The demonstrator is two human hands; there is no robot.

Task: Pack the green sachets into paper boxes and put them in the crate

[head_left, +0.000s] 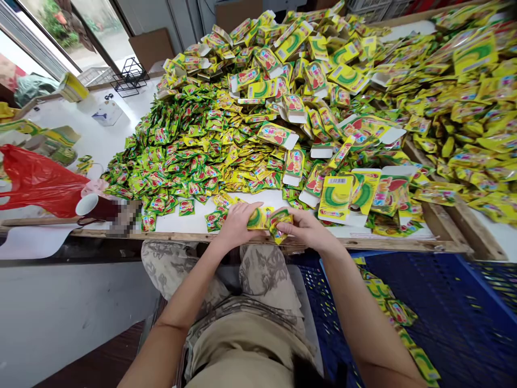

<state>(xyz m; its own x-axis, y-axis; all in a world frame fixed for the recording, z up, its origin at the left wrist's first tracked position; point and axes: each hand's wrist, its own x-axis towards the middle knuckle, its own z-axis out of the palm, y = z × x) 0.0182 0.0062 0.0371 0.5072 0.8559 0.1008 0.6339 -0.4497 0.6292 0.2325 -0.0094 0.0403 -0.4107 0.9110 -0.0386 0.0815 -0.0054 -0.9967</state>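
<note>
Near the table's front edge, my left hand [238, 225] is closed around a small yellow box [259, 219] with a green curved print. Right beside it, my right hand [302, 227] pinches green-and-yellow packets [279, 223] at the box's right end. Whether any packet reaches inside the box cannot be made out. Behind my hands lies a large heap of small green and yellow packets [189, 151]. Open yellow boxes [337, 196] with white flaps lie to the right of my right hand, and more boxes are piled on the heap.
A dark mug [100, 208] and a red plastic bag [44, 180] are at the left. A black wire rack [130, 78] stands farther back. Wooden strips [444, 231] edge the table. Below at the right, a blue crate [428, 291] holds filled-looking yellow boxes.
</note>
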